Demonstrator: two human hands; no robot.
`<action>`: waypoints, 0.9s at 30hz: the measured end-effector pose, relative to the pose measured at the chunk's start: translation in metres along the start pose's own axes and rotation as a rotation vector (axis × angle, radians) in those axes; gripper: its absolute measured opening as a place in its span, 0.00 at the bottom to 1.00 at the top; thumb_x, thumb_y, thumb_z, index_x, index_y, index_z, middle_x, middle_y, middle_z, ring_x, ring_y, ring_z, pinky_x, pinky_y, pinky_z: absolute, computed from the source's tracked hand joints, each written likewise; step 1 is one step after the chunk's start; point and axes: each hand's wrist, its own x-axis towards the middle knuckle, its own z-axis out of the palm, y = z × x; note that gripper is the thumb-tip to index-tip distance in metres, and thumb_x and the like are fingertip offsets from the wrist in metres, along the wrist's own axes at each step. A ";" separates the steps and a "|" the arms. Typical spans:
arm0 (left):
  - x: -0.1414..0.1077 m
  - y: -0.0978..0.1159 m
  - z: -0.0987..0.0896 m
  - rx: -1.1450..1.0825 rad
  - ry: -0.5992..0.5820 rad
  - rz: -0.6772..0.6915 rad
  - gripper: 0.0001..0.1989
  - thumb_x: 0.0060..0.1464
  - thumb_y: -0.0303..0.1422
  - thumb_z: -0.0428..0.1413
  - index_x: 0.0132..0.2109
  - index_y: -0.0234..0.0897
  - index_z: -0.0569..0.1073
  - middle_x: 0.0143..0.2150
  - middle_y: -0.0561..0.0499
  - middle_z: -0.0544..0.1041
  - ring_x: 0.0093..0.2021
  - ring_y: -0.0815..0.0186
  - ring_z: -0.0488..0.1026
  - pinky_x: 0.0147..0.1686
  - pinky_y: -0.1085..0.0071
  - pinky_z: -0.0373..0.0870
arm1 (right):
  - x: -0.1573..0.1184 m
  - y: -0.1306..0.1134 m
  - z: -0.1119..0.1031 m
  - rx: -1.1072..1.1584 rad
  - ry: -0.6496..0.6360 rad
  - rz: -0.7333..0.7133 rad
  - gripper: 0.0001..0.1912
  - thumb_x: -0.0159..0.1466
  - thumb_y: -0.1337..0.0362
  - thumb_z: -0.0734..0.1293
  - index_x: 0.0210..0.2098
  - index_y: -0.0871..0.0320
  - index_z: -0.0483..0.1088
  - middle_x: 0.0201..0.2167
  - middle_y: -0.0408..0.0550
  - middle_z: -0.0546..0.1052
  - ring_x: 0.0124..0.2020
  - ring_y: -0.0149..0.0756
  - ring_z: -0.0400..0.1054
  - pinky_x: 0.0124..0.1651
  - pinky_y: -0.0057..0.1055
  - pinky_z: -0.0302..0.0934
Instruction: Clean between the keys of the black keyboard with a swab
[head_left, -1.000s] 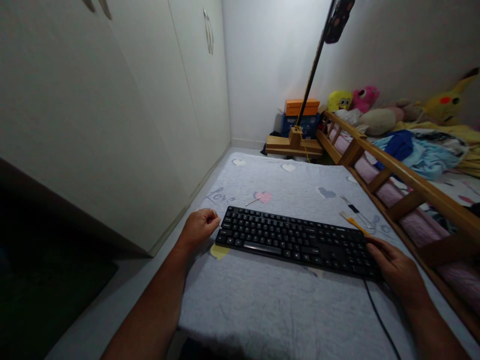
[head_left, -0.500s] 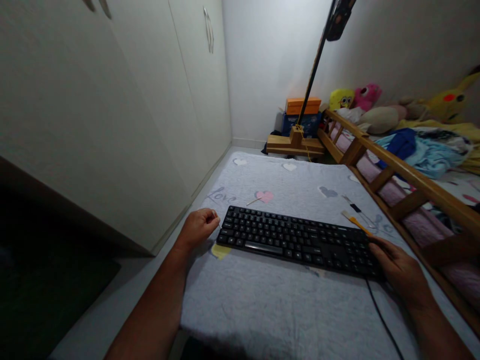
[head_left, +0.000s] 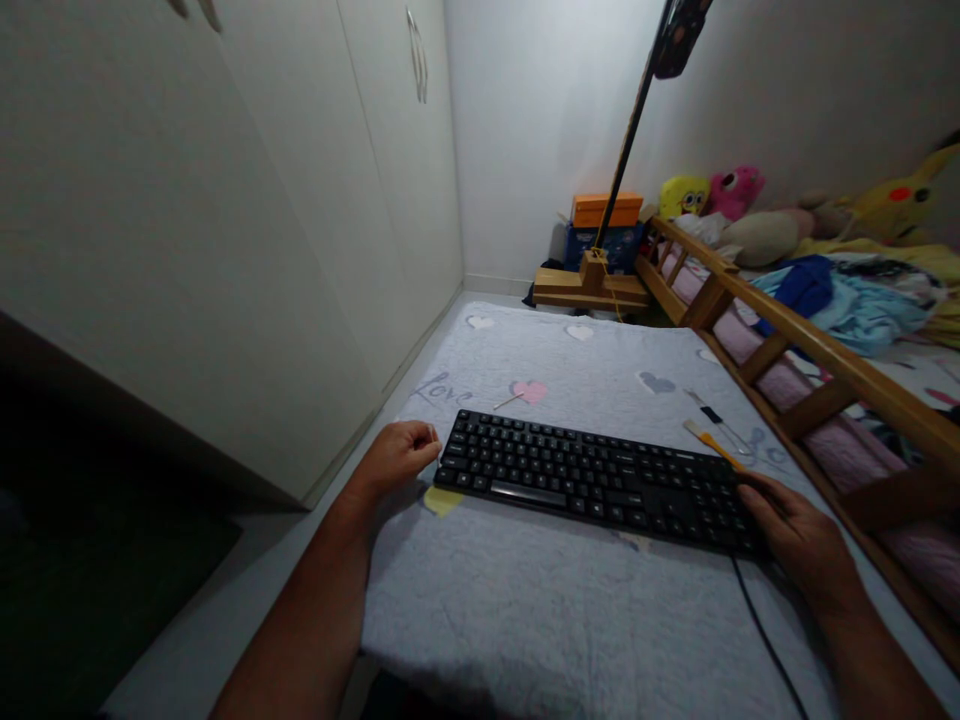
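Note:
A black keyboard [head_left: 585, 480] lies across the cloth-covered table at a slight slant. My left hand [head_left: 401, 455] is closed in a pinch beside the keyboard's left edge. A thin white stick, which looks like a cotton swab [head_left: 439, 458], pokes out of its fingers against that edge. My right hand [head_left: 799, 535] grips the keyboard's right end, thumb on top, with the fingers underneath hidden. Beyond the keyboard lies another cotton swab [head_left: 508, 400]. A brush with a yellow handle [head_left: 709, 440] lies behind the right end, near a thin tool with a black grip [head_left: 709, 412].
The keyboard's cable [head_left: 765, 630] runs off toward the near right. A wooden bed rail [head_left: 810, 330] borders the table's right side, and a white wardrobe [head_left: 300, 200] stands on the left. A pole on a wooden base [head_left: 592, 285] stands past the far edge.
My left hand has shifted very slightly at the keyboard's left edge, the white stick still pinched in it. My right hand and the keyboard have stayed in place.

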 end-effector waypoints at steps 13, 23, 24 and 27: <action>0.001 0.004 0.004 -0.094 -0.046 0.026 0.12 0.48 0.39 0.55 0.25 0.35 0.73 0.21 0.54 0.68 0.24 0.68 0.65 0.25 0.73 0.59 | 0.001 0.002 0.001 -0.009 0.002 -0.021 0.28 0.59 0.41 0.63 0.45 0.56 0.78 0.44 0.53 0.81 0.48 0.57 0.75 0.55 0.50 0.66; -0.001 0.015 0.014 -0.161 -0.098 0.081 0.12 0.50 0.39 0.57 0.27 0.34 0.75 0.24 0.50 0.74 0.26 0.67 0.69 0.29 0.71 0.63 | 0.000 -0.001 0.001 -0.020 0.015 -0.032 0.28 0.59 0.41 0.63 0.45 0.55 0.78 0.44 0.54 0.81 0.47 0.57 0.75 0.53 0.50 0.67; -0.001 0.015 0.014 -0.160 -0.100 0.078 0.12 0.50 0.39 0.56 0.27 0.34 0.75 0.24 0.50 0.74 0.26 0.67 0.69 0.29 0.71 0.63 | 0.000 -0.001 0.001 -0.021 0.019 -0.038 0.28 0.59 0.41 0.63 0.45 0.55 0.78 0.43 0.54 0.81 0.47 0.57 0.75 0.53 0.50 0.67; -0.001 0.014 0.012 -0.148 -0.083 0.055 0.12 0.49 0.39 0.56 0.27 0.34 0.75 0.23 0.51 0.73 0.25 0.67 0.68 0.28 0.72 0.62 | 0.000 -0.001 0.001 -0.023 0.039 -0.057 0.27 0.59 0.41 0.63 0.44 0.54 0.78 0.43 0.53 0.82 0.46 0.56 0.76 0.51 0.48 0.68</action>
